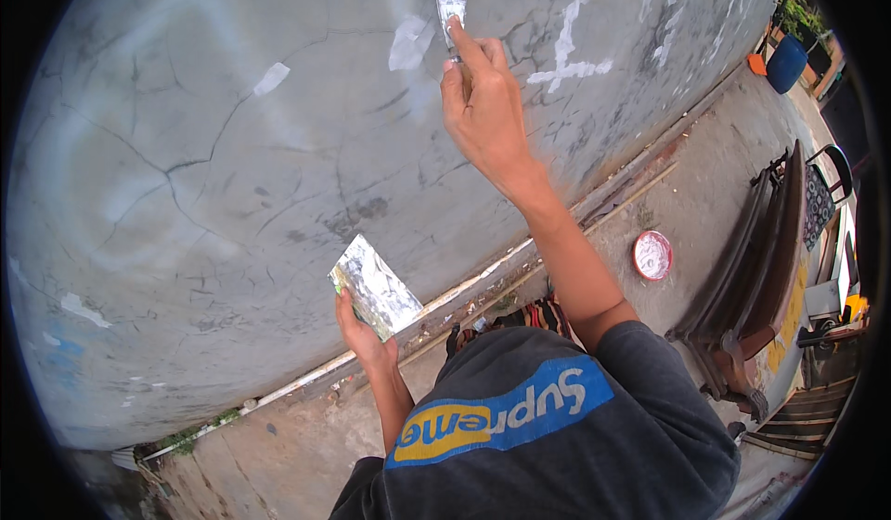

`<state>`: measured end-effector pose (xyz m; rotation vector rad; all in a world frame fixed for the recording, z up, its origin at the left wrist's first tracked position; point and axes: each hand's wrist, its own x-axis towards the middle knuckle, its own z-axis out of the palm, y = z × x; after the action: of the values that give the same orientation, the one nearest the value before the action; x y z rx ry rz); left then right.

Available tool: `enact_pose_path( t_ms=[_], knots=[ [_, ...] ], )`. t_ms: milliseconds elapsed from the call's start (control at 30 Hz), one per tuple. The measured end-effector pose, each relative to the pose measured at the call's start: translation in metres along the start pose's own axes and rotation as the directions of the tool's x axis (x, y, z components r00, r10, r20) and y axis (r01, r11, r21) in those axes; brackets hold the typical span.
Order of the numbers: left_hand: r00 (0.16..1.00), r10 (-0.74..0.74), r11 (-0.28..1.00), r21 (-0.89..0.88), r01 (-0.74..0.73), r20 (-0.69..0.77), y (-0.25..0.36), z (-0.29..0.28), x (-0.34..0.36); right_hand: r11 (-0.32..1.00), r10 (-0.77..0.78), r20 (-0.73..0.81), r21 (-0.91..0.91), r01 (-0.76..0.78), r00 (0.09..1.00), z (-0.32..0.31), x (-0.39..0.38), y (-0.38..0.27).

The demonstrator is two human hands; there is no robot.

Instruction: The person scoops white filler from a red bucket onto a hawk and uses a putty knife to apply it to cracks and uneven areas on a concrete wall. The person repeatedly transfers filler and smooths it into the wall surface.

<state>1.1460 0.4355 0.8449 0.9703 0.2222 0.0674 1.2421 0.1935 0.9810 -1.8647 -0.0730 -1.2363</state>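
My right hand (487, 107) is raised to the cracked grey wall (306, 130), closed round a putty knife (451, 0) with the index finger laid along its blade. White filler smears the blade, whose edge points up the wall; whether it touches the surface I cannot tell. Lower down, my left hand (365, 333) grips a flat rectangular plate (376, 283) coated with white filler, held tilted in front of the wall. Close to the knife, a white filler patch (409, 43) covers part of a crack, and a branching patch (568, 61) lies to its right.
On the concrete floor to my right stands a round red-rimmed tub (652, 256) of white filler. Dark wooden furniture (756, 251) and a patterned chair (819, 206) are farther right. A blue barrel (787, 64) stands far right. A pale pipe (473, 283) runs along the wall's foot.
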Motion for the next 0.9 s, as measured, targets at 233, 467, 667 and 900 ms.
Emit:
enact_pose_path(
  t_ms=[233, 467, 667, 900],
  knots=[
    [1.000, -0.016, 1.000, 0.015, 0.015, 0.027, 0.001, 0.001, 0.002, 0.967, 0.214, 0.368, 0.048, -0.249, 0.905, -0.028, -0.043, -0.033],
    [0.998, -0.007, 1.000, 0.030, 0.005, 0.067, 0.002, 0.005, 0.003, 0.969, 0.210, 0.146, 0.099, -0.226, 0.967, -0.046, 0.010, -0.016],
    [0.996, -0.025, 0.999, 0.026, 0.023, 0.086, -0.002, 0.006, 0.004, 0.995, 0.100, 0.210, -0.052, -0.091, 0.973, -0.023, -0.030, -0.021],
    [0.998, -0.021, 1.000, 0.019, 0.020, 0.056, 0.000, 0.009, 0.006, 0.976, 0.170, 0.293, 0.082, -0.202, 0.941, -0.051, -0.022, -0.033]
  ],
)
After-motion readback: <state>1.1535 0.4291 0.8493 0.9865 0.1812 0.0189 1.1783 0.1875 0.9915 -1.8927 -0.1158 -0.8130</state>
